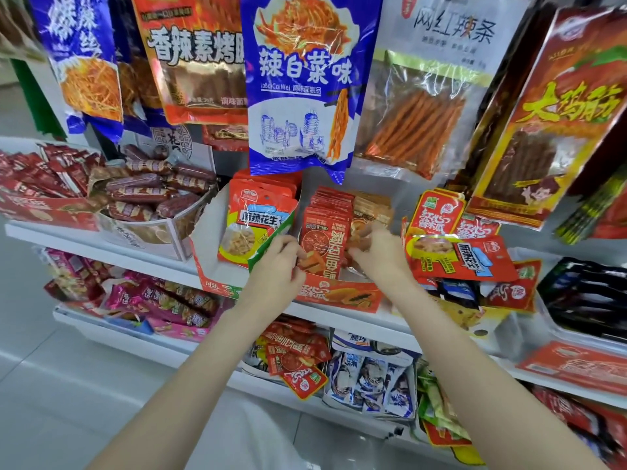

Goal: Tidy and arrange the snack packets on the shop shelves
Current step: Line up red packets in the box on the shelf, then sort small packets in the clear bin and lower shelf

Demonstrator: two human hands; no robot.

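Left hand (pixel 278 262) has its fingers curled on the front of the red packet stack (pixel 324 232). Right hand (pixel 376 247) reaches in from the other side; its fingertips are blurred, look curled on the orange packets (pixel 371 212) just right of the stack, but I cannot tell for sure if it grips.

Landmark is the red display box (pixel 339 295) on the middle shelf (pixel 101 247). The stack stands inside it, roughly upright and in a row. Left of the box, peanut packets (pixel 258 225) stand in a white carton (pixel 210 245), fairly neat. Right of the box, loose red packets (pixel 458 256) lie flat and crooked, one across the others. Far left of the box, sausages (pixel 152 195) piled in a tray. Above the box, big bags hang, a blue bag (pixel 298 83) in the middle. Below the box, lower-shelf packets (pixel 298 361) are jumbled.

Judgement: early to midway. Box nearly straightened; right-hand pile and lower shelves left to sort.
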